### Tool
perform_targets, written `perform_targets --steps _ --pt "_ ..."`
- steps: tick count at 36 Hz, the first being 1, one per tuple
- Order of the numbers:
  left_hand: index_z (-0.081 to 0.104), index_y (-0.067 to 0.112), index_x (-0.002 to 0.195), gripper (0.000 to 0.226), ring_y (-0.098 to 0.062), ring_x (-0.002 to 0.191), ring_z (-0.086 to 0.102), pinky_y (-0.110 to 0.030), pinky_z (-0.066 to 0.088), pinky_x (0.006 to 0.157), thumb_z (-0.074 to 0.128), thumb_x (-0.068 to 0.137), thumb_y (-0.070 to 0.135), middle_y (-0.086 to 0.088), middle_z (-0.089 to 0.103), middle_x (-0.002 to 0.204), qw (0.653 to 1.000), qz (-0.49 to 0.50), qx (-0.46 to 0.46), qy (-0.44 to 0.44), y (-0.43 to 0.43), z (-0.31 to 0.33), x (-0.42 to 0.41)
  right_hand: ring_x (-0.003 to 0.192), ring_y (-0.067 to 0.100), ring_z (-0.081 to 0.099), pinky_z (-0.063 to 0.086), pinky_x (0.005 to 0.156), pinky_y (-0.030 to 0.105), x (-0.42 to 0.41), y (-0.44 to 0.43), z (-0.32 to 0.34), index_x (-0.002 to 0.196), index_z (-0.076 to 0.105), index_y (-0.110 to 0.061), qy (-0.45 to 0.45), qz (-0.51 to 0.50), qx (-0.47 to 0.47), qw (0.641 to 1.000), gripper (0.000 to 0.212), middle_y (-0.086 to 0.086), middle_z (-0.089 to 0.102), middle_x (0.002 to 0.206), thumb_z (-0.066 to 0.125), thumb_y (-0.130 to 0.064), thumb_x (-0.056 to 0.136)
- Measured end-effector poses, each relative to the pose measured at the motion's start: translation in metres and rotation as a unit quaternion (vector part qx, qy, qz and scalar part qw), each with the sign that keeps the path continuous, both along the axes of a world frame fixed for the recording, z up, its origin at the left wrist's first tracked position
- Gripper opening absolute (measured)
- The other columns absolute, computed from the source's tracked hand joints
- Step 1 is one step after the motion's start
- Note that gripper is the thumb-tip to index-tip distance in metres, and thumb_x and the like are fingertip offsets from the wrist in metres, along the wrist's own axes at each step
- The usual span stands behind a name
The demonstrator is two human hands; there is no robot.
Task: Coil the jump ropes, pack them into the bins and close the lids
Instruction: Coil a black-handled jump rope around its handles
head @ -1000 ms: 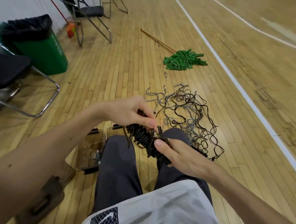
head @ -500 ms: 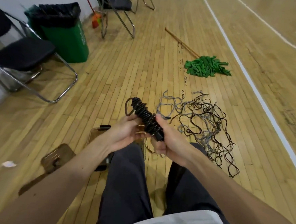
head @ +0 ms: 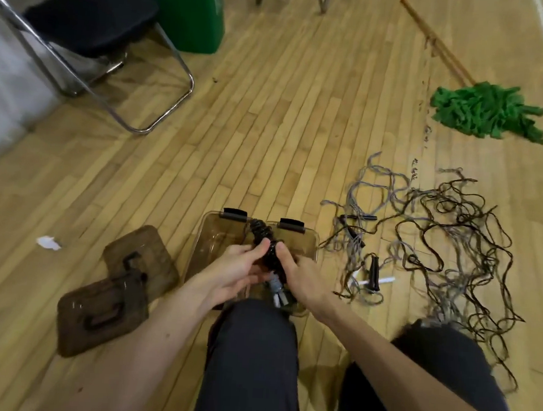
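**Coiled rope held over an open bin**

A seated person holds a coiled black jump rope (head: 260, 233) in both hands above an open, brown-tinted clear bin (head: 202, 242) on the wooden gym floor (head: 268, 125). The left hand (head: 237, 271) and right hand (head: 304, 278) each curl round the lower half of the coil, thumbs pressed against its sides. The upper end rises between the bin's two black latches (head: 234, 214). A grey bundle (head: 276, 285) with pale ends shows just under the hands; whether it lies in the bin or belongs to the held coil cannot be told.

Left of the bin, a brown lid (head: 140, 254) overlaps a second lid (head: 101, 315), both off and flat on the boards. To the right sprawls a tangle of loose ropes (head: 452, 241), black and grey, uncoiled. Farther off are a green mop (head: 489, 110), a folding chair (head: 94, 19), a green trash can (head: 186, 12) and a scrap of white paper (head: 48, 242).
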State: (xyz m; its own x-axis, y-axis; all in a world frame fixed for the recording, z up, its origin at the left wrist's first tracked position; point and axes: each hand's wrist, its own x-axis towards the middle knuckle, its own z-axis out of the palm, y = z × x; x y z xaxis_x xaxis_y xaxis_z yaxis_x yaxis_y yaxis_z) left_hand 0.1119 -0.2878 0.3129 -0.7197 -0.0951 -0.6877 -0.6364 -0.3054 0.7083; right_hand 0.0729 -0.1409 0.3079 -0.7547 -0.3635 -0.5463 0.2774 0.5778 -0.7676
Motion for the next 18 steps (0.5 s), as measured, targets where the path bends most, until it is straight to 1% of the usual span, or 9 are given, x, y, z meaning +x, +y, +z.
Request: perform_targets --steps 2,3,5,6,8,11,13,15,18 --pt "0.068 0.005 0.116 0.032 -0.018 0.098 0.073 -0.029 0.058 0.081 0.059 0.100 0.031 -0.009 0.076 0.105 0.999 0.029 0.010 -0.038 -0.014 -0.038 -0.008 0.073 0.020 0.061 0.045 0.070 0.031 -0.010 -0.017 -0.038 0.074 0.065 -0.014 -0.010 0.019 0.022 1.000 0.063 0.004 0.067 0.077 0.035 -0.063 0.100" --pt "0.068 0.007 0.116 0.030 -0.020 0.101 0.072 -0.032 0.057 0.085 0.060 0.100 0.031 -0.009 0.076 0.105 0.997 0.043 0.014 -0.060 -0.018 -0.058 -0.008 0.078 0.023 0.064 0.047 0.074 0.034 -0.010 -0.024 -0.055 0.077 0.066 -0.013 -0.018 0.035 0.041 0.998 0.064 0.006 0.069 0.082 0.034 -0.063 0.101" --pt "0.066 0.006 0.117 0.029 -0.024 0.102 0.071 -0.037 0.056 0.091 0.059 0.100 0.029 -0.011 0.076 0.102 0.992 0.069 0.007 -0.107 -0.022 -0.097 -0.004 0.097 0.029 0.067 0.051 0.087 0.037 -0.006 -0.036 -0.092 0.098 0.072 -0.007 -0.045 0.057 0.076 0.994 0.066 0.013 0.072 0.102 0.034 -0.062 0.102" --pt "0.066 0.003 0.117 0.030 -0.026 0.098 0.073 -0.038 0.056 0.091 0.058 0.101 0.027 -0.014 0.076 0.099 0.988 0.085 0.009 -0.127 -0.022 -0.116 0.001 0.105 0.031 0.065 0.050 0.094 0.038 -0.003 -0.039 -0.111 0.108 0.071 -0.006 -0.065 0.064 0.097 0.991 0.067 0.015 0.071 0.110 0.034 -0.062 0.102" --pt "0.066 -0.003 0.114 0.030 -0.027 0.092 0.075 -0.036 0.059 0.080 0.056 0.102 0.023 -0.018 0.076 0.099 0.981 0.110 0.015 -0.157 -0.023 -0.147 0.014 0.119 0.033 0.060 0.046 0.103 0.041 0.004 -0.044 -0.145 0.119 0.067 -0.006 -0.096 0.076 0.129 0.984 0.071 0.017 0.066 0.124 0.035 -0.067 0.099" --pt "0.069 -0.002 0.115 0.033 -0.028 0.100 0.072 -0.036 0.059 0.079 0.058 0.101 0.025 -0.018 0.073 0.109 0.979 0.099 -0.004 -0.179 -0.034 -0.184 0.032 0.120 0.030 0.059 0.048 0.099 0.038 0.006 -0.053 -0.181 0.123 0.060 -0.011 -0.106 0.118 0.164 0.974 0.062 0.012 0.065 0.124 0.041 -0.065 0.098" --pt "0.071 0.004 0.112 0.027 -0.023 0.093 0.073 -0.031 0.057 0.070 0.060 0.100 0.025 -0.014 0.075 0.105 0.980 0.086 -0.043 -0.174 -0.045 -0.198 0.037 0.114 0.025 0.062 0.048 0.092 0.032 0.002 -0.060 -0.193 0.124 0.054 -0.014 -0.077 0.141 0.161 0.974 0.049 0.007 0.065 0.120 0.050 -0.056 0.100" --pt "0.070 0.010 0.110 0.019 -0.015 0.081 0.074 -0.025 0.054 0.061 0.061 0.099 0.022 -0.006 0.077 0.094 0.979 0.083 -0.089 -0.165 -0.059 -0.208 0.034 0.117 0.022 0.058 0.045 0.092 0.030 -0.003 -0.075 -0.199 0.126 0.052 -0.017 -0.022 0.159 0.150 0.976 0.041 0.004 0.061 0.123 0.055 -0.048 0.100" --pt "0.065 0.019 0.100 0.003 -0.006 0.075 0.072 -0.020 0.055 0.063 0.064 0.097 0.021 0.004 0.074 0.086 0.976 0.065 -0.143 -0.150 -0.088 -0.216 0.018 0.118 0.020 0.054 0.043 0.095 0.029 -0.009 -0.106 -0.209 0.130 0.055 -0.016 0.024 0.179 0.102 0.978 0.031 0.003 0.055 0.128 0.054 -0.033 0.103"
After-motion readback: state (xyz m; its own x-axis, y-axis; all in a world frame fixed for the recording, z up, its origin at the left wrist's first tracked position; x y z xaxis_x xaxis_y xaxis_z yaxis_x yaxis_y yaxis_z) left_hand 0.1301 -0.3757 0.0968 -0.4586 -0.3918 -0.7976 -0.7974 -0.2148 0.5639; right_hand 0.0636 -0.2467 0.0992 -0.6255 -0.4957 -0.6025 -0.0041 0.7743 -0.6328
